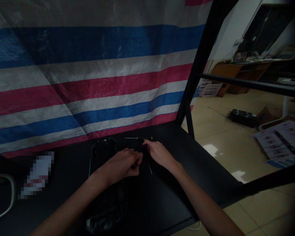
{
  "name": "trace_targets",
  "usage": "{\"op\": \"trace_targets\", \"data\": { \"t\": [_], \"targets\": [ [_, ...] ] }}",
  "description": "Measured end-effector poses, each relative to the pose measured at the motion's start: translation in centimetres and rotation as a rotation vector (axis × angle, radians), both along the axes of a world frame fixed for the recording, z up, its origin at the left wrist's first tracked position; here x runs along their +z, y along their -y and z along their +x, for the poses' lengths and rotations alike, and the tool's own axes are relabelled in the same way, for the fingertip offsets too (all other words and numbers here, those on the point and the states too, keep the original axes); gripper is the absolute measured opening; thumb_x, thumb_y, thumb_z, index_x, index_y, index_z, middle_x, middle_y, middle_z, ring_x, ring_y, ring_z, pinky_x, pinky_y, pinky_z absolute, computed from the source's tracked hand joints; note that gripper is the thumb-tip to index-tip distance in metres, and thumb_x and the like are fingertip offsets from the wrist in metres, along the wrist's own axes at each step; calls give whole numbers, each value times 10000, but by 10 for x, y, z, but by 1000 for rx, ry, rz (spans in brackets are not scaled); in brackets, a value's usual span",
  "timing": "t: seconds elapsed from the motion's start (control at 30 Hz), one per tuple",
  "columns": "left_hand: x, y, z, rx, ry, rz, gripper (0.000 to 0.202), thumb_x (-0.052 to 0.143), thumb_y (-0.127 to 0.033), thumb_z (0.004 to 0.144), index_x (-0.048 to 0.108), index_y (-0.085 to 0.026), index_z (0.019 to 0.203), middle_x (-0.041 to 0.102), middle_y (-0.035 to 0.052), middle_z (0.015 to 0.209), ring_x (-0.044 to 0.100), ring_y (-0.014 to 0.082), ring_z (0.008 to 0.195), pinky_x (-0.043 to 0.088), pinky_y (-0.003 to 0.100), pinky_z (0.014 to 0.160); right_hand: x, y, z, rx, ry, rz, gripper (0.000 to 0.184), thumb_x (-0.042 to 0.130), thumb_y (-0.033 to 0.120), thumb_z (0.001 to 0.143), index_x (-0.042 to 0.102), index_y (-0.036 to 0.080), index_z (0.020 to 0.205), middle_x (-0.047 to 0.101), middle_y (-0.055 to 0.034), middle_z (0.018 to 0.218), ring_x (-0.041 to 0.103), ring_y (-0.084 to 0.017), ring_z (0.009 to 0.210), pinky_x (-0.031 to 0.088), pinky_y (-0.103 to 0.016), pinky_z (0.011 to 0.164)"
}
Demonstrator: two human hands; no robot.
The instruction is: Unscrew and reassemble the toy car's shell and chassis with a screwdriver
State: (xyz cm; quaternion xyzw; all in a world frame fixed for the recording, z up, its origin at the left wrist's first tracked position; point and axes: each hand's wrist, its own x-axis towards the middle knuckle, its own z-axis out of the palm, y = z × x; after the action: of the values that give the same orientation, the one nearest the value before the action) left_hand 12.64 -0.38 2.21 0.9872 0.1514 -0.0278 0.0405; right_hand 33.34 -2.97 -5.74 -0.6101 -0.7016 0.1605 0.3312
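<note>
My left hand [129, 162] reaches over a long black device [108, 206] lying on the black table, its fingers curled closed. Whatever they may hold is hidden. Close by on the right, my right hand [158, 151] is also closed, thumb and fingers pinched together beside a dark patch where I cannot make out an object. Just beyond it lies a screwdriver [138, 138] with a thin shaft and a black and yellow handle. Below the right hand a short thin metal rod [150, 168] shows against the black surface; whether it is held I cannot tell.
A striped tarp [93, 82] hangs behind the black table [186, 144]. Black frame bars [195, 65] rise at the right. A blurred-out packet [38, 175] and a white cable [13, 193] lie at the left. Papers [282, 141] and a black object [242, 118] are on the tiled floor.
</note>
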Motion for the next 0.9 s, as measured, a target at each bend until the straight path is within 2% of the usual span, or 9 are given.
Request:
{"op": "trace_targets", "data": {
  "t": [0.13,0.23,0.3,0.37,0.47,0.57,0.67,0.73,0.9],
  "targets": [
    [24,-1,-31,155,197,-322,97,634,-137,859,613,-220,905,669,-16,890,638,166,773,460,270,714,-2,2,-7,-21,77,-38,396,414,33,930,672,218,1167,731,-67,918,701,-189,791,420,-262,695],
    [30,-9,-70,278,356,-458,46,616,-190,921,640,-225,940,682,-29,885,651,152,783,480,252,733,-4,3,-12,-30,122,-60,382,426,50,942,659,236,1182,729,-62,895,700,-199,753,398,-273,668],
    [24,-17,-98,357,473,-484,74,622,-287,961,672,-234,972,721,-14,949,689,176,876,507,269,805,-4,4,-14,-35,139,-65,376,421,60,952,651,244,1184,729,-58,910,702,-202,762,396,-276,667],
    [14,-25,-123,449,570,-486,136,668,-360,943,704,-241,999,753,2,1001,706,214,954,528,306,874,-4,4,-16,-42,149,-67,375,409,66,961,645,249,1188,729,-58,937,708,-205,791,402,-279,676],
    [-1,-31,-146,586,677,-540,211,711,-427,907,742,-245,1009,783,22,1046,716,262,1014,558,359,917,-4,5,-18,-55,157,-72,364,409,79,968,642,254,1184,731,-60,966,709,-207,820,410,-282,688],
    [-8,-28,-148,593,714,-596,200,737,-427,887,764,-238,949,793,26,984,727,259,958,573,360,884,-2,6,-22,-75,170,-83,290,455,140,976,649,263,1153,731,-53,958,698,-205,808,399,-287,675],
    [-6,-22,-137,489,699,-632,154,742,-384,899,769,-235,925,789,15,944,730,222,902,559,322,853,0,8,-26,-92,190,-98,178,552,266,962,650,265,1110,705,-25,848,665,-196,730,360,-282,618],
    [-3,-20,-126,431,666,-645,124,736,-349,912,769,-232,936,785,6,938,729,200,885,547,296,840,2,9,-28,-90,197,-108,186,601,314,937,644,258,1109,676,-6,793,630,-177,665,332,-275,585],
    [-2,-23,-101,294,553,-602,59,738,-277,914,762,-223,910,750,0,942,710,174,897,517,262,822,2,8,-27,-38,144,-124,178,579,281,946,640,245,1109,610,35,718,597,-136,619,351,-256,587]
  ]
}}
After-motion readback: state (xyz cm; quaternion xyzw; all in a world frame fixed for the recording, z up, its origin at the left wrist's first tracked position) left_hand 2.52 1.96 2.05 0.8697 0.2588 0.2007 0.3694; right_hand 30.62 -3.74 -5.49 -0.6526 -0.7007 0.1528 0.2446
